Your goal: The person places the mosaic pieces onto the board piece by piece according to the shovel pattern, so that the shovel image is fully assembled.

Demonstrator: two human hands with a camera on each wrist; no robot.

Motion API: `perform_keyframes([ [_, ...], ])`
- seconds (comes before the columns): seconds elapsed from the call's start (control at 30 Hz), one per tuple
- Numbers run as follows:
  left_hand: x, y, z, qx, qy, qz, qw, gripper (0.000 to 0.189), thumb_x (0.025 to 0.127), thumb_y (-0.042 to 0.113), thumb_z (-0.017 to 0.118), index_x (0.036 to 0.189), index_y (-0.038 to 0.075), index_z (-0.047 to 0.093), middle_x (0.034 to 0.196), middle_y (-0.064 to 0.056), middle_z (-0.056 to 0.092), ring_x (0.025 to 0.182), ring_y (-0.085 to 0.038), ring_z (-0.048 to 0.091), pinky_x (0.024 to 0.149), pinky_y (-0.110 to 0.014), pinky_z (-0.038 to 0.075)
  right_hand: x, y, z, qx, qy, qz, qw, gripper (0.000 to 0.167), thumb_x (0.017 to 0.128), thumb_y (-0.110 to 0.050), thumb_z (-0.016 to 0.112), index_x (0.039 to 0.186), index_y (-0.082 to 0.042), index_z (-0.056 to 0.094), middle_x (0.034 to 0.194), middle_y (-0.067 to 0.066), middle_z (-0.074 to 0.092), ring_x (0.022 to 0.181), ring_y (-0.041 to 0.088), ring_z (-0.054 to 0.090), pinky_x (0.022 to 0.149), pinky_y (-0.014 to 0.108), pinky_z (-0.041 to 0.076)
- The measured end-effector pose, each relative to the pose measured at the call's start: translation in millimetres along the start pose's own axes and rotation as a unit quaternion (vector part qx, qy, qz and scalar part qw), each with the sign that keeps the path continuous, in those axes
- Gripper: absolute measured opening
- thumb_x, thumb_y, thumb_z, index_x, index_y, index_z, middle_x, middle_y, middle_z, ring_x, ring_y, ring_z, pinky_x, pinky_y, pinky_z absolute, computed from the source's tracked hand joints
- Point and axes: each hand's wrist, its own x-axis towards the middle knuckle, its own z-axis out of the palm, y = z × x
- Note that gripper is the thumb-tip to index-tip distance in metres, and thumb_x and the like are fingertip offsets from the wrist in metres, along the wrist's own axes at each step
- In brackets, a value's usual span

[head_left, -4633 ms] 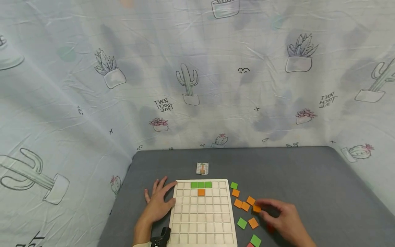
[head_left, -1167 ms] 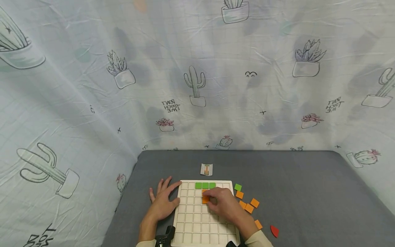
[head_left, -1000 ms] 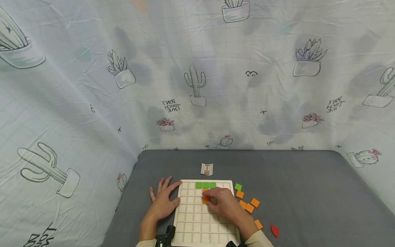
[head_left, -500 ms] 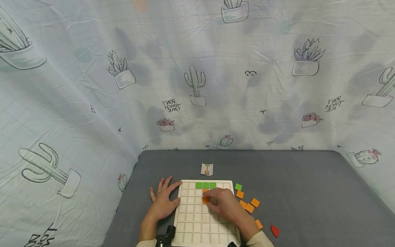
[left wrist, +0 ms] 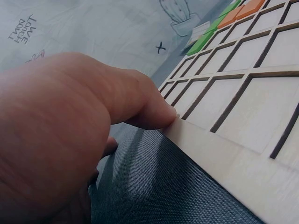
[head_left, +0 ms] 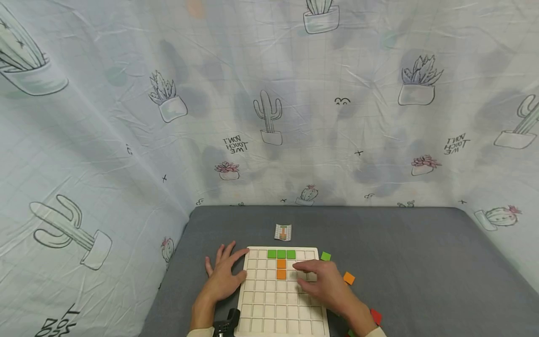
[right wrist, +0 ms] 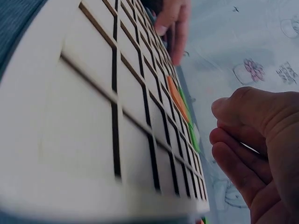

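A pale wooden grid board [head_left: 269,311] lies on the dark grey table. Three green square tiles [head_left: 281,254] sit side by side in its far row, and two orange square tiles [head_left: 281,274] stand in a column under the middle one. My left hand [head_left: 220,283] rests at the board's left edge, fingers spread; in the left wrist view its thumb [left wrist: 161,112] touches the rim. Above the board's right half is my right hand [head_left: 330,283], just right of the orange tiles, thumb and fingers apart with nothing between them. The right wrist view shows its bent fingers [right wrist: 243,158].
A small printed card [head_left: 283,232] lies beyond the board's far edge. To the right are a loose green tile [head_left: 326,256], an orange tile [head_left: 349,278] and a red piece [head_left: 376,317], partly behind the right forearm. A cactus-print cloth [head_left: 311,117] hangs behind the table.
My right hand brought an orange tile from the right to the board, let go of it below the first orange one, and moved back to the right. My left hand stays at the edge.
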Motion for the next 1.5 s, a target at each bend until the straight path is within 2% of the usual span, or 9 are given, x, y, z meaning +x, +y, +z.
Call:
perform_keyframes([
  [0.17, -0.6, -0.1, -0.7, 0.001, -0.003, -0.001, 1.0000, 0.061, 0.094, 0.011, 0.071, 0.154, 0.020, 0.065, 0.177, -0.024, 0.031, 0.167, -0.055, 0.009, 0.120, -0.082, -0.020, -17.6, 4.2, -19.1, -0.004, 0.012, 0.030, 0.9995, 0.032, 0.092, -0.009, 0.087, 0.123, -0.011, 0.083, 0.119, 0.000, 0.083, 0.106, 0.019, 0.080, 0.085, 0.036, 0.068],
  [0.4, -2.3, 1.2, -3.0, 0.002, -0.002, -0.005, 1.0000, 0.061, 0.093, 0.012, 0.074, 0.152, 0.020, 0.066, 0.177, -0.024, 0.032, 0.167, -0.055, 0.009, 0.120, -0.083, -0.019, -40.7, 14.5, -37.5, -0.037, 0.031, 0.073, 0.9961, 0.034, 0.088, -0.009, 0.090, 0.121, -0.014, 0.085, 0.117, -0.005, 0.083, 0.106, 0.017, 0.080, 0.087, 0.035, 0.068],
  [0.57, -2.9, 1.8, -4.0, 0.004, -0.003, -0.008, 1.0000, 0.061, 0.093, 0.012, 0.074, 0.152, 0.021, 0.066, 0.177, -0.024, 0.032, 0.167, -0.055, 0.009, 0.119, -0.084, -0.019, -53.0, 23.5, -47.2, -0.031, 0.058, 0.090, 0.9938, 0.037, 0.085, -0.007, 0.092, 0.121, -0.015, 0.085, 0.114, -0.005, 0.084, 0.098, 0.014, 0.080, 0.079, 0.032, 0.068],
  [0.83, -4.6, -0.7, -2.4, -0.001, -0.013, -0.012, 0.9998, 0.060, 0.094, 0.012, 0.072, 0.154, 0.020, 0.065, 0.178, -0.024, 0.030, 0.167, -0.055, 0.008, 0.120, -0.083, -0.020, -66.4, 32.6, -66.3, -0.068, 0.080, 0.157, 0.9821, 0.037, 0.084, -0.010, 0.094, 0.119, -0.018, 0.085, 0.111, -0.011, 0.083, 0.094, 0.007, 0.078, 0.082, 0.032, 0.067],
  [1.1, -4.6, -1.0, -2.8, -0.009, -0.013, -0.010, 0.9998, 0.060, 0.095, 0.011, 0.073, 0.154, 0.020, 0.065, 0.178, -0.024, 0.029, 0.167, -0.055, 0.007, 0.120, -0.083, -0.021, -73.9, 39.3, -80.7, -0.092, 0.129, 0.120, 0.9801, 0.038, 0.081, -0.010, 0.096, 0.118, -0.013, 0.085, 0.109, -0.003, 0.085, 0.093, 0.015, 0.081, 0.078, 0.037, 0.068],
  [1.33, -3.1, -0.7, -1.6, -0.011, -0.009, -0.006, 0.9999, 0.060, 0.095, 0.011, 0.073, 0.154, 0.019, 0.064, 0.178, -0.025, 0.029, 0.166, -0.056, 0.007, 0.120, -0.082, -0.020, -76.2, 43.2, -82.9, -0.088, 0.123, 0.152, 0.9768, 0.038, 0.083, -0.012, 0.095, 0.119, -0.013, 0.084, 0.112, -0.001, 0.085, 0.095, 0.015, 0.081, 0.078, 0.035, 0.068],
  [1.5, -2.8, 1.5, -2.9, -0.015, -0.009, -0.005, 0.9998, 0.060, 0.095, 0.010, 0.073, 0.154, 0.018, 0.065, 0.178, -0.025, 0.029, 0.167, -0.056, 0.006, 0.120, -0.082, -0.021, -76.6, 45.0, -78.1, -0.081, 0.127, 0.158, 0.9759, 0.038, 0.082, -0.013, 0.097, 0.118, -0.013, 0.085, 0.111, -0.002, 0.085, 0.095, 0.014, 0.081, 0.079, 0.031, 0.067],
])
